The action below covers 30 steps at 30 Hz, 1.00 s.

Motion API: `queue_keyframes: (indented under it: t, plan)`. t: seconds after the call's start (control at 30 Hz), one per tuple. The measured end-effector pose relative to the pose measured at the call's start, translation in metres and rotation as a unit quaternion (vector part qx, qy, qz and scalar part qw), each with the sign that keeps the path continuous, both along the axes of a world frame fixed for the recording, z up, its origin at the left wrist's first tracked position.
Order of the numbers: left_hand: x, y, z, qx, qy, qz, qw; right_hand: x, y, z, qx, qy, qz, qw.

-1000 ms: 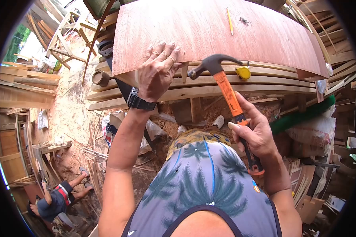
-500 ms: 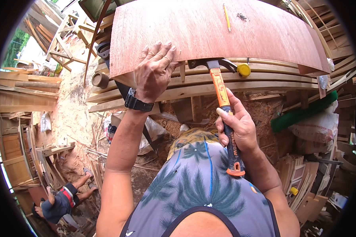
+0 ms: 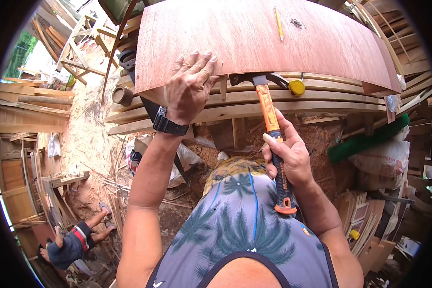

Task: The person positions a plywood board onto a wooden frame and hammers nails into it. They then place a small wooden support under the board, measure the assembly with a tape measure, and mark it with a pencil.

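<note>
My left hand (image 3: 189, 89) lies with spread fingers on the near edge of a reddish plywood panel (image 3: 216, 38). A claw hammer (image 3: 268, 113) with an orange and black handle is in my right hand (image 3: 289, 151), its fingers wrapped round the grip. The hammer's head sits at the panel's near edge, partly under it. On the panel lie a yellow pencil (image 3: 278, 24) and a small pile of nails (image 3: 296, 23). Beside the hammer's claw is a yellow tape measure (image 3: 296, 87).
Long wooden boards (image 3: 254, 98) run beneath the panel. A brown cup (image 3: 123, 96) and a handsaw (image 3: 153, 108) are at the left. Green bristly material (image 3: 365, 139) and a white sack (image 3: 386, 156) lie to the right. Another person (image 3: 72, 245) is at lower left.
The view shifts very slightly. Both my hands and the hammer keep nearly the same place at the panel's edge. The other person's arm moves a little.
</note>
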<state>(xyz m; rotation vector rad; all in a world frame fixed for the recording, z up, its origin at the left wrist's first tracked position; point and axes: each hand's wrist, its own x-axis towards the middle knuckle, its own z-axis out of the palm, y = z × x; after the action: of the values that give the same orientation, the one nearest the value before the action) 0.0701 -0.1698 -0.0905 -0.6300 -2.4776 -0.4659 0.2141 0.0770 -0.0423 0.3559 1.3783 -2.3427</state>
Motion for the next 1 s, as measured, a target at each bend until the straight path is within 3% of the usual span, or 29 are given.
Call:
queue_keyframes:
  t: [0.43,0.57,0.7,0.8,0.83,0.9,1.0]
  plan:
    - [0.000,0.000,0.002,-0.013,0.010,0.003,1.000,0.002,0.003,0.003,0.018,0.002,0.015,1.000]
    - [0.000,0.000,0.001,-0.001,0.007,0.000,1.000,0.010,0.012,0.019,0.055,-0.011,0.025,0.998]
    - [-0.001,-0.001,0.000,-0.008,0.013,0.002,1.000,0.013,0.018,0.043,0.176,0.011,0.067,0.982]
    - [0.001,0.000,0.003,-0.006,0.011,-0.005,1.000,0.002,0.020,0.041,0.333,0.158,0.059,0.928]
    - [0.004,0.001,0.008,-0.010,0.008,-0.004,1.000,-0.005,0.020,0.038,0.334,0.158,0.057,0.927]
    - [0.004,0.002,0.010,-0.015,0.007,0.000,1.000,-0.017,0.020,0.035,0.454,0.306,0.053,0.835]
    - [0.002,0.001,0.004,-0.027,0.024,0.001,0.999,-0.023,0.019,0.051,0.474,0.352,0.046,0.806]
